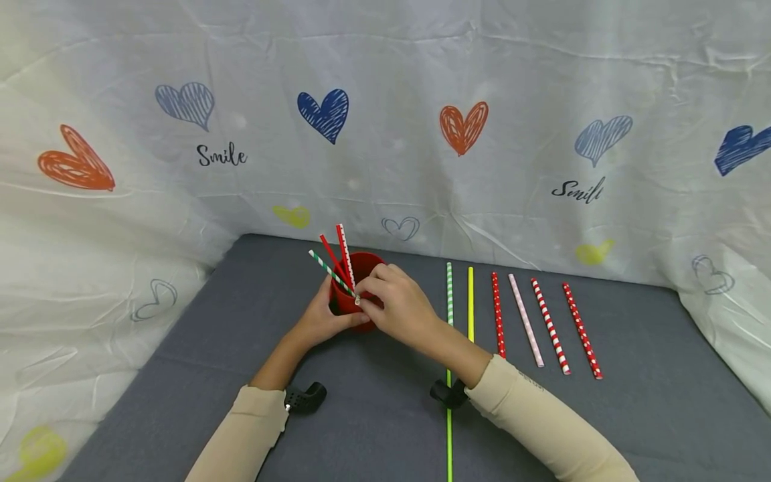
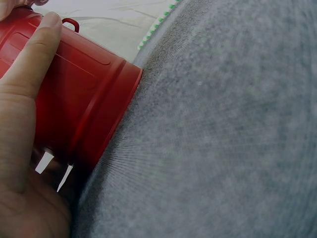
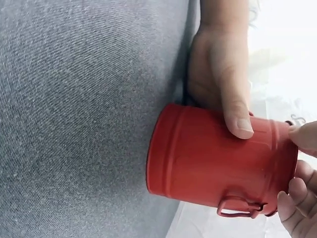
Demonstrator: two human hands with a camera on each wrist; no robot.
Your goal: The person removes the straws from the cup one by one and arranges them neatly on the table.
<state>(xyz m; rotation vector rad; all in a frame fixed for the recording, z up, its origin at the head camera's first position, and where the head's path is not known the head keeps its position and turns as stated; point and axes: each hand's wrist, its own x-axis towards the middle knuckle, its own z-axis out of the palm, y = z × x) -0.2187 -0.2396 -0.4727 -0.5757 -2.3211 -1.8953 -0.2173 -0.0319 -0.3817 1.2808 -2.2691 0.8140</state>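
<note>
A small red bucket [image 1: 367,261] stands on the grey cloth, with paper straws leaning in it. My left hand [image 1: 317,320] grips its side, the thumb [image 2: 37,54] lying along the wall in the left wrist view. Over the rim, my right hand [image 1: 400,298] pinches a pale straw end [image 1: 357,301] between thumb and fingers; the rest of that straw is hidden. A green-striped straw [image 1: 328,270], a red straw [image 1: 330,251] and a white dotted straw [image 1: 346,251] stick out. In the right wrist view, the right fingertips [image 3: 297,191] are at the bucket's rim.
Right of the bucket lies a row: a green-striped straw [image 1: 449,294], a yellow straw [image 1: 471,301], and several red or pink patterned straws [image 1: 551,326]. A long light-green strip [image 1: 449,442] runs toward the front. A white curtain with hearts [image 1: 385,161] hangs behind.
</note>
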